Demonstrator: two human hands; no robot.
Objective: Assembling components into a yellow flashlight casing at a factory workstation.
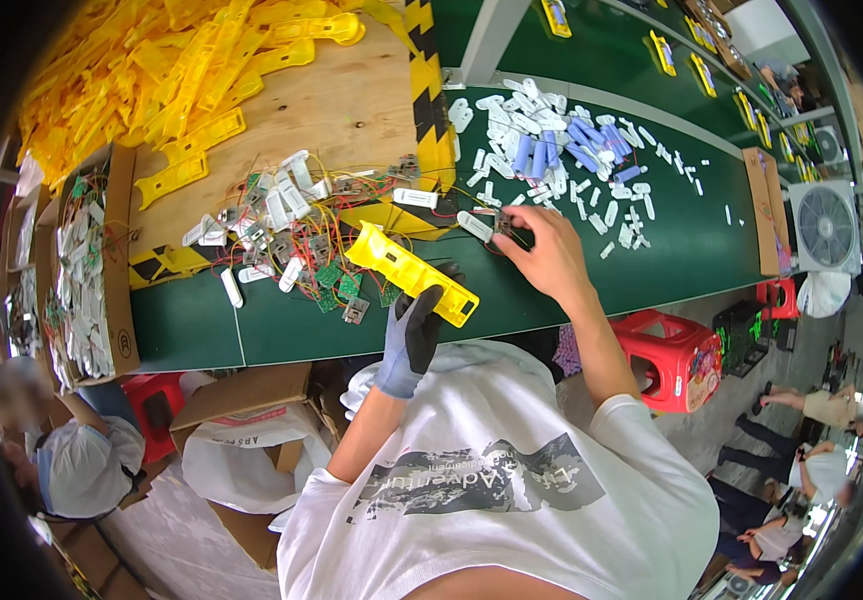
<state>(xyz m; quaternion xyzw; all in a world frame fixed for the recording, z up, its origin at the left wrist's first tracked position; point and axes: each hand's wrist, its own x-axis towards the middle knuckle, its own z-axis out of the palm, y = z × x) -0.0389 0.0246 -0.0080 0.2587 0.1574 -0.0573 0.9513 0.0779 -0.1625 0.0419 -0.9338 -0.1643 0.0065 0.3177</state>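
My left hand point(419, 325), in a grey-and-black glove, is closed on a long yellow plastic shell point(413, 272), tilted with its hollow side up over the table's front part. My bare right hand point(548, 252) pinches a white plastic piece with wires point(475, 225); the fingers partly hide its inner end. This piece is apart from the shell, to its upper right. To the left of the shell lies a tangled heap of wired circuit boards point(327, 274) with red and yellow wires, metal parts and white plastic pieces.
Yellow shells point(191, 75) are piled on a wooden board at the far left. White pieces and blue-violet cylindrical cells point(581, 145) lie on the green table point(671, 250) at right. Cardboard boxes point(116, 270), a red stool point(666, 355) and a fan point(824, 225) stand around. Other people are farther off.
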